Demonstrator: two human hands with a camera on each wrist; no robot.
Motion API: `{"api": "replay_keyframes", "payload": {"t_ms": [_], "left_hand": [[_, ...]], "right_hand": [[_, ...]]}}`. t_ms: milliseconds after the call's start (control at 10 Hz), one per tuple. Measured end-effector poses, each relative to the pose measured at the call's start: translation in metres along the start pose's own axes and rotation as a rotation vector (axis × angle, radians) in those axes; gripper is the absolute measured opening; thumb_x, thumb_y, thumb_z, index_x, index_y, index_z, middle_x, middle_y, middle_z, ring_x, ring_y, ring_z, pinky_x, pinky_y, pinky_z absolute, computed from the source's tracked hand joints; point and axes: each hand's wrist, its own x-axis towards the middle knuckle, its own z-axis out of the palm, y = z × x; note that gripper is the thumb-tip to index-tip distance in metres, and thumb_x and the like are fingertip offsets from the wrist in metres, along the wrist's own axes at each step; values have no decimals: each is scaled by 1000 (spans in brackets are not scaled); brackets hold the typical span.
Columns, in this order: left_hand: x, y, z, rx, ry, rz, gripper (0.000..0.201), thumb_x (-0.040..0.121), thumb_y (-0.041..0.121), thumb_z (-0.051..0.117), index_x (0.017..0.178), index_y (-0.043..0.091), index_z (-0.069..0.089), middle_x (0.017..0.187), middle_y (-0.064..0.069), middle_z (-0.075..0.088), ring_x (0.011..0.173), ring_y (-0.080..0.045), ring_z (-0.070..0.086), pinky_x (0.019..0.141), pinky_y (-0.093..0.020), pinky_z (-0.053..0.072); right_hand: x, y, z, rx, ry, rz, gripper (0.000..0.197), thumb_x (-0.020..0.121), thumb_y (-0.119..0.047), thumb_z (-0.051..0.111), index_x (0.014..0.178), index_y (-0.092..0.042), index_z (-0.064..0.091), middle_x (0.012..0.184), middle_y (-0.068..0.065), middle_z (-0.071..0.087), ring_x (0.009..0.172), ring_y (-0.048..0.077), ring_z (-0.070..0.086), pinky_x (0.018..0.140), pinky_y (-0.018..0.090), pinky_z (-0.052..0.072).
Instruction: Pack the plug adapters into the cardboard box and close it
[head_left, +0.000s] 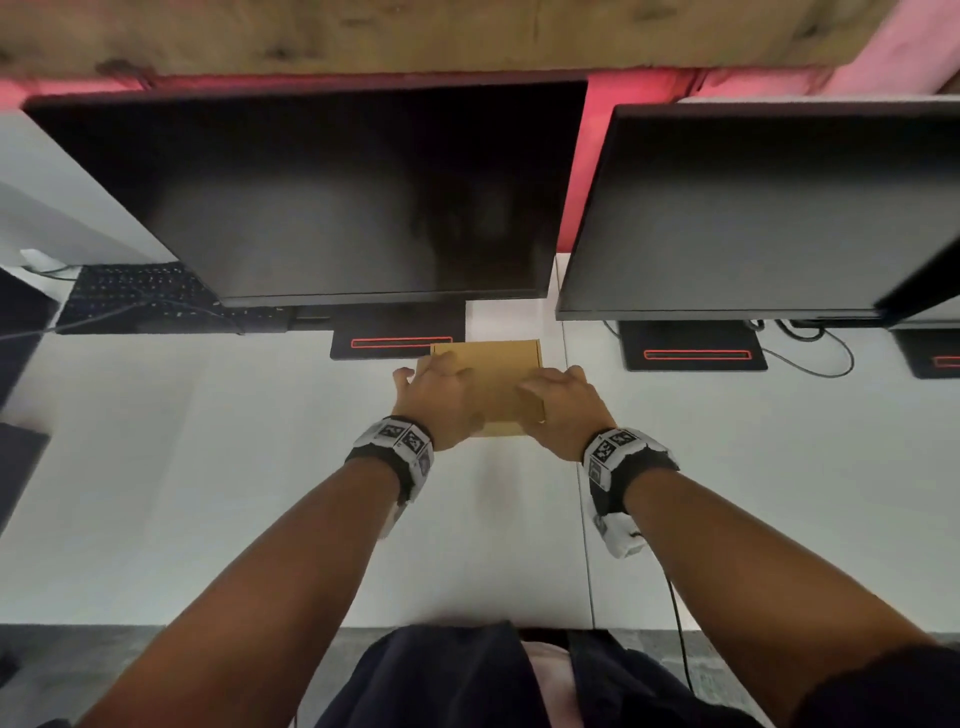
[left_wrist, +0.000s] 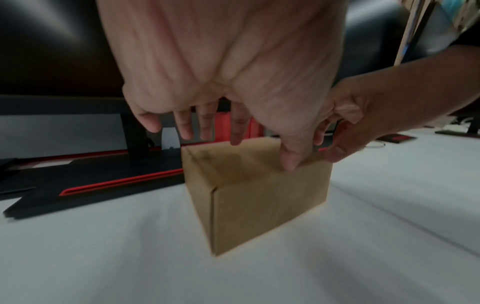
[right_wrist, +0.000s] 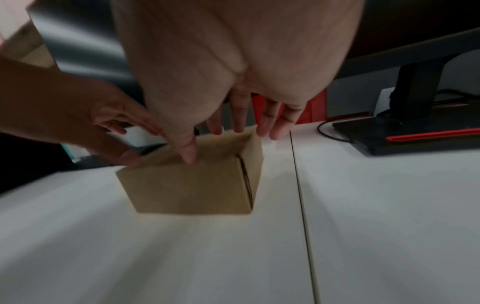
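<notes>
While both hands sit over it, the box looks fully closed, flaps down.
Cardboard box: upright on the white tabletop, just in front of the middle monitor's base, right by the seam between the two desk panels.
Left hand: over the box's left side, fingers fairly straight and spread above the lid, thumb tip touching the near top edge in the left wrist view. Not really clamped round it, more resting on it.
Right hand: mirror of that on the box's right side, fingers stretched over the far edge, thumb touching the lid near the front edge.
Box vs hands: under and between them, near face and both end faces showing in the wrist views.
Plug adapters: can't see any, box is shut.
Background: two dark monitors, keyboard at back left.
Blur: wrist shots are smeary, so exact finger contact is hard to call.
</notes>
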Motion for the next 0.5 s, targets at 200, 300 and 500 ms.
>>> {"api": "replay_keyframes", "payload": {"t_ms": [200, 300, 500], "left_hand": [[11, 67, -77, -322, 338, 30, 37, 93, 42, 45, 111, 20, 68, 111, -3, 70, 101, -28, 66, 87, -45, 52], [15, 83, -125, -425, 540, 96, 26, 96, 17, 47, 100, 8, 71, 98, -11, 72, 91, -31, 67, 84, -46, 55], [21, 94, -228, -350, 839, 197, 30, 93, 21, 43, 87, 6, 69, 87, -13, 70, 81, -33, 64, 73, -42, 52]], "right_hand": [[2, -13, -88, 161, 267, -149, 29, 95, -22, 55, 120, -14, 64, 124, 7, 66, 117, 30, 56, 98, 40, 45], [7, -15, -137, 195, 422, -203, 15, 89, -20, 55, 103, -20, 61, 105, 2, 68, 98, 27, 61, 83, 45, 55], [8, -30, -243, 195, 673, -408, 7, 84, -18, 49, 81, -18, 56, 76, 3, 63, 68, 28, 59, 60, 45, 53]]}}
